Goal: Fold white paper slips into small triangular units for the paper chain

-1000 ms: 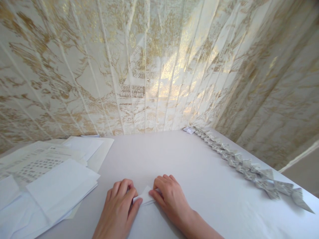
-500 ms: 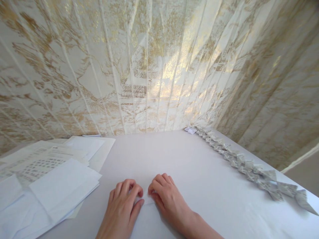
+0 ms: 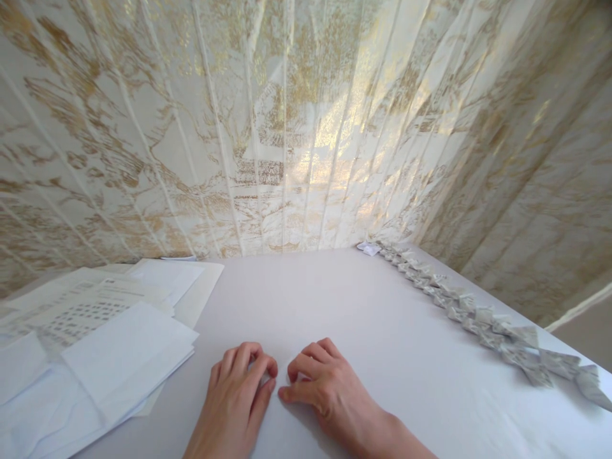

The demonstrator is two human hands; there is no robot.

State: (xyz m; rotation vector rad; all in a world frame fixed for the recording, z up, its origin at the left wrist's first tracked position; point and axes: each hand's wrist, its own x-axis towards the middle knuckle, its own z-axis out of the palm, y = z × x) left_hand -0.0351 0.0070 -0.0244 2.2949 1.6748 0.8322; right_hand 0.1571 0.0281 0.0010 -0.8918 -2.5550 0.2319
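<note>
Both hands rest close together on the white tabletop (image 3: 277, 293), near its front edge. My left hand (image 3: 236, 386) is curled, its thumb and forefinger pinched on a small piece of white paper (image 3: 281, 377). Only a sliver of this paper shows in the gap between the hands, and it hardly stands out from the white surface. Opposite, my right hand (image 3: 329, 386) has its fingers bent, with thumb and forefinger closed at the paper's other side. Most of the paper is hidden under the hands, so its shape cannot be made out.
On the left lies a spread of white and printed paper sheets (image 3: 129, 357). Rows of small folded newsprint pieces (image 3: 478, 325) run along the right edge. A folded white paper piece (image 3: 368, 248) sits at the far end. Patterned curtains (image 3: 287, 127) hang behind.
My right hand has turned and shifted slightly right; its thumb now points left towards my left thumb. My left hand has barely moved. Less of the paper shows between them.
</note>
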